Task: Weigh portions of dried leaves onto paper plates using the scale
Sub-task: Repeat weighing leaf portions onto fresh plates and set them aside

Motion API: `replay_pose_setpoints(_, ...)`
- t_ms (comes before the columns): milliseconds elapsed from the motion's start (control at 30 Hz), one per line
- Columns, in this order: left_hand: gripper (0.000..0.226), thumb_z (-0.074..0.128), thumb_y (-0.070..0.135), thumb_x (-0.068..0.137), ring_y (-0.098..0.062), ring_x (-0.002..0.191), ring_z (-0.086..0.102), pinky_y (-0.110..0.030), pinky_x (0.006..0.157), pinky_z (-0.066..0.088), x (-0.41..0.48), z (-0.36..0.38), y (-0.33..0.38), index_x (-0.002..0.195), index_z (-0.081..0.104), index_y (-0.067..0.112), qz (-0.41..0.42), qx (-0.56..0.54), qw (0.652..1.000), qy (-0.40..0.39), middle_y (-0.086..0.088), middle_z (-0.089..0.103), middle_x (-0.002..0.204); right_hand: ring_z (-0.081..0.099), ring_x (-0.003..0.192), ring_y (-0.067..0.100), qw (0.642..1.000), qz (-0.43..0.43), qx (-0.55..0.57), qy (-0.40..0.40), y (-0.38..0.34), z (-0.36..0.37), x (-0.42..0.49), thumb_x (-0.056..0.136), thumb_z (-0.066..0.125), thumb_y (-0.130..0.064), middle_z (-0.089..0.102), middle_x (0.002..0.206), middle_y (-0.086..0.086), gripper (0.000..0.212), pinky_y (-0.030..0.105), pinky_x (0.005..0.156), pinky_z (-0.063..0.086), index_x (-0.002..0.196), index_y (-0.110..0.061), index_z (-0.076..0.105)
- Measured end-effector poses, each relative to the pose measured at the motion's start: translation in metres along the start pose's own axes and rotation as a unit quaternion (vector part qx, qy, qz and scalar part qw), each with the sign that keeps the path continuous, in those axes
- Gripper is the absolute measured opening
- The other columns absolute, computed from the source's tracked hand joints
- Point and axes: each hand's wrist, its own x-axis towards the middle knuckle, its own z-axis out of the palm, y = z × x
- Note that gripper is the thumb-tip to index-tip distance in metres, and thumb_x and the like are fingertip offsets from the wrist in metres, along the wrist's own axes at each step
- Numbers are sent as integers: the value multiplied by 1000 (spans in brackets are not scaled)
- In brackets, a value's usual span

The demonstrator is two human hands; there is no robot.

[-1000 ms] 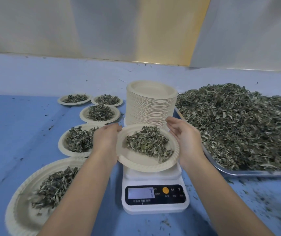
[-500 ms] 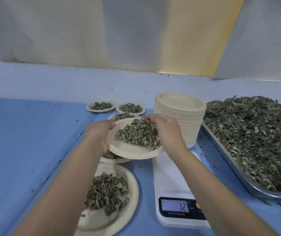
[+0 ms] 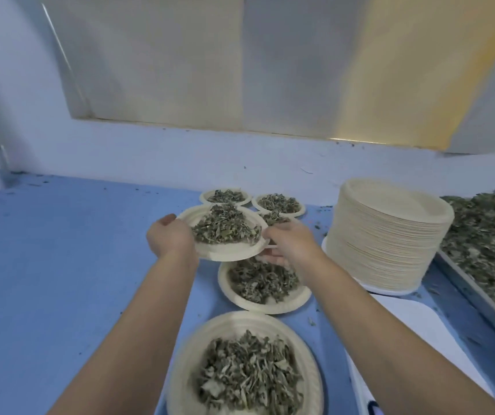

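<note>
A paper plate (image 3: 225, 253) heaped with dried leaves (image 3: 225, 227) is held in the air above the blue table. My left hand (image 3: 170, 236) grips its left rim and my right hand (image 3: 289, 242) grips its right rim. It hangs over the row of filled plates, just beyond one filled plate (image 3: 265, 307) and in front of two far plates (image 3: 225, 196) (image 3: 279, 203). Another filled plate (image 3: 244, 369) lies nearest to me. The white scale (image 3: 414, 333) is at the lower right with nothing on its platform; my right forearm hides part of it.
A tall stack of bare paper plates (image 3: 390, 235) stands right of the row. A metal tray (image 3: 479, 298) piled with loose dried leaves (image 3: 491, 235) fills the right edge. Leaf crumbs dot the blue table (image 3: 60, 265). A pale wall rises behind.
Both hands lifted the filled plate off the scale and carried it left and away from me, over the row of filled plates. The camera swung up and left.
</note>
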Motion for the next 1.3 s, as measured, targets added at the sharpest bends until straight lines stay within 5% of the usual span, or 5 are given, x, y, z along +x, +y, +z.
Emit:
replay_pose_setpoints(200,17,46,1,92,-27,86,54,-30,70,43,21,4,-1,96,59,10,23,53,998,-25,-9,57,95,58,41,9,997,21,77,15,1,14,18,87,60,4,63,77,13,23,20,47,53,111,3,58)
replay_pose_setpoints(500,19,63,12,90,-14,45,59,-15,35,45,33,-6,4,75,55,4,-47,144,978,-146,-10,60,70,50,47,9,995,4,29,99,-1,13,52,88,59,-2,60,73,7,29,22,56,54,117,3,63)
replay_pose_setpoints(833,23,66,7,86,-19,56,61,-24,53,54,59,4,-28,67,55,3,-74,51,996,-5,-10,60,68,61,70,17,988,11,146,43,0,2,49,100,39,-14,63,114,16,28,24,69,52,123,-1,50)
replay_pose_setpoints(1033,33,68,6,85,-5,20,44,-25,49,49,74,20,-49,60,46,5,-83,29,995,53,-8,52,42,60,62,15,992,-3,129,8,-6,-5,43,100,38,-10,68,94,11,27,20,57,49,124,-4,49)
replay_pose_setpoints(1300,14,64,-1,85,-16,46,55,-20,42,50,84,33,-54,87,51,4,-123,3,991,47,-7,53,66,59,57,14,995,-45,85,3,-8,-9,43,98,41,-12,68,80,3,30,20,55,46,126,-5,52)
